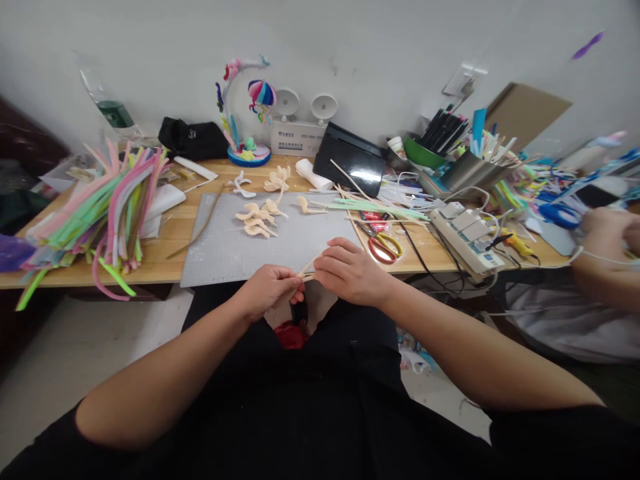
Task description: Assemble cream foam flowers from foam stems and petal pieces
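Note:
My left hand point(273, 288) pinches a cream pipe cleaner point(309, 267) between thumb and fingers, just over the table's front edge. Close beside it, my right hand point(353, 272) has its fingers closed on the other end of the same pipe cleaner, which looks folded into more than one strand. Part of it is hidden by the fingers. Beyond my hands, on a grey cutting mat point(215, 247), lie several cream petal-like shapes point(255, 217) bent from pipe cleaner. One more cream piece point(306, 205) lies to their right, and a white one point(241, 183) sits at the mat's back edge.
A big bundle of coloured pipe cleaners point(107, 207) overhangs the table at left. Scissors point(384, 247), green pipe cleaners point(380, 205) and a power strip point(467, 240) lie right. Behind stand a balloon ornament point(261, 93) and a black tablet-like object point(350, 160). Another person's hand point(607, 230) is at far right.

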Motion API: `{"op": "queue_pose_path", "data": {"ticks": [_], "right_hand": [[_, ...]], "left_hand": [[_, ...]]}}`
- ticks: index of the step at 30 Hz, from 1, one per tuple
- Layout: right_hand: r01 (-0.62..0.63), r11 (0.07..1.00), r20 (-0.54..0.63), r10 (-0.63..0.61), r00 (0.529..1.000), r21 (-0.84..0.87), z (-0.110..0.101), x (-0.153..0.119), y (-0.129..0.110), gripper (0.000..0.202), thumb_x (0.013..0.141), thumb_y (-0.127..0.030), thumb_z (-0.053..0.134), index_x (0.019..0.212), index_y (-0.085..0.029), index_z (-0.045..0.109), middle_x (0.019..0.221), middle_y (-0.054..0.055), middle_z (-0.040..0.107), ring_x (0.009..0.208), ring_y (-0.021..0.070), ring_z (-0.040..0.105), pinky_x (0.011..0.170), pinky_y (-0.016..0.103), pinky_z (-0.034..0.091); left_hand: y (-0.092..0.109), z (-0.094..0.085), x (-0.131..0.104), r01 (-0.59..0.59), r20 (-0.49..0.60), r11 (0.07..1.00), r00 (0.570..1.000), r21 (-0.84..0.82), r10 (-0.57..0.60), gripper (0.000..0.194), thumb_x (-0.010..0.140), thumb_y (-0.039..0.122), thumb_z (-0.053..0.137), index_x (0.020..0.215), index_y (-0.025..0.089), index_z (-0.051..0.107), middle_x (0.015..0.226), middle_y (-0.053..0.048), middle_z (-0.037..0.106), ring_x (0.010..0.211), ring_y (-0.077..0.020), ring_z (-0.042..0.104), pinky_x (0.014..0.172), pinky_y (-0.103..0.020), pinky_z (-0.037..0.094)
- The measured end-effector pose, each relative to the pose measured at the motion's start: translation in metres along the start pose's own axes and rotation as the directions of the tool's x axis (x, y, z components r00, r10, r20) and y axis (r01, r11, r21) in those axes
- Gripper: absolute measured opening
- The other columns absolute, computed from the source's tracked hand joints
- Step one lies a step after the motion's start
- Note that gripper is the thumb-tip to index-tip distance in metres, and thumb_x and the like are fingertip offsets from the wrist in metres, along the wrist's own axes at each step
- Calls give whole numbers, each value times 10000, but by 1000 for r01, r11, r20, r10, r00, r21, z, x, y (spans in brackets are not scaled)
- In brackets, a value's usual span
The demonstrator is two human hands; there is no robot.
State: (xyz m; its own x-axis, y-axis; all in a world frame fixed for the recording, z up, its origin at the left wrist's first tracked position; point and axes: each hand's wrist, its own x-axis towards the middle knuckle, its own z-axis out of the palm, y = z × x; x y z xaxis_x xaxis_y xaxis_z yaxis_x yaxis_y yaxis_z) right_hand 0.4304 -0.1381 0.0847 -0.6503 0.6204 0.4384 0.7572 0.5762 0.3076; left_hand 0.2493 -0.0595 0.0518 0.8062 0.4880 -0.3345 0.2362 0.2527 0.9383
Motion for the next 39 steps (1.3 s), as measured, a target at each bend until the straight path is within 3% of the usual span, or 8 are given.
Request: {"op": "queue_pose_path", "data": {"ticks": [6, 11, 15, 19, 25, 29, 33, 39], "right_hand": [[36, 999, 177, -37, 984, 5, -16, 12, -5, 226, 860, -177, 357, 772, -155, 563, 771, 36, 568, 765, 154, 420, 725, 324, 329], [17, 968, 274, -89, 958, 252, -32, 38, 11, 207, 842, -202, 404, 742, -150, 577, 759, 47, 572, 784, 156, 435, 699, 310, 327], [-194, 732, 284, 0, 959, 654, -24, 41, 23, 126, 770, -244, 533, 695, -150, 570, 705, 15, 567, 739, 119, 489, 679, 253, 375], [-400, 472, 235, 371, 898, 785, 3, 24, 6, 140, 783, -252, 510, 713, -136, 548, 703, 16, 550, 646, 93, 513, 600, 221, 404], [-466, 739, 97, 484, 869, 487, 24, 6, -34, 176, 829, -178, 397, 778, -136, 560, 766, 63, 559, 729, 130, 503, 646, 251, 399], [-294, 946, 236, 258, 937, 134, 11, 17, -36, 230, 827, -147, 355, 744, -125, 569, 720, 83, 552, 686, 170, 473, 574, 283, 348], [-210, 956, 390, 116, 913, 207, -12, 37, -11, 172, 799, -144, 409, 756, -119, 574, 753, 86, 564, 702, 164, 483, 599, 285, 344], [-539, 391, 535, 131, 835, 746, -14, 31, 10, 72, 713, -200, 555, 677, -138, 551, 640, -9, 551, 599, 86, 487, 576, 212, 372]], "left_hand": [[3, 5, 2, -109, -60, 850, 985, 515, 163, 202, 742, 259, 475, 619, 156, 597, 593, -9, 628, 570, -115, 550, 607, -259, 421], [11, 9, -3, -346, 156, 560, 921, 753, 358, 206, 752, 243, 492, 592, 197, 613, 595, 39, 652, 639, -120, 587, 969, -429, 232], [22, 6, -17, -556, 315, 506, 816, 659, 485, 181, 781, 242, 485, 669, 203, 622, 656, 52, 660, 673, -93, 593, 1022, -398, 153], [17, 4, -23, -510, 58, 605, 791, 611, 609, 193, 793, 265, 472, 704, 183, 622, 662, 30, 665, 634, -88, 587, 1001, -369, 238], [-6, 6, -9, -270, -274, 765, 822, 585, 500, 229, 793, 291, 450, 729, 159, 625, 666, -25, 656, 595, -125, 567, 718, -315, 447], [-11, 6, 2, -176, -178, 509, 801, 843, 572, 223, 764, 244, 463, 600, 174, 599, 545, 11, 608, 534, -112, 525, 883, -423, 339], [-3, 9, -2, -229, 69, 182, 783, 956, 619, 250, 772, 244, 437, 576, 172, 576, 520, 10, 588, 523, -112, 519, 901, -453, 289], [16, 11, -27, -536, 283, 198, 682, 821, 674, 231, 805, 256, 429, 665, 204, 605, 581, 32, 607, 582, -82, 543, 972, -374, 228]]}}
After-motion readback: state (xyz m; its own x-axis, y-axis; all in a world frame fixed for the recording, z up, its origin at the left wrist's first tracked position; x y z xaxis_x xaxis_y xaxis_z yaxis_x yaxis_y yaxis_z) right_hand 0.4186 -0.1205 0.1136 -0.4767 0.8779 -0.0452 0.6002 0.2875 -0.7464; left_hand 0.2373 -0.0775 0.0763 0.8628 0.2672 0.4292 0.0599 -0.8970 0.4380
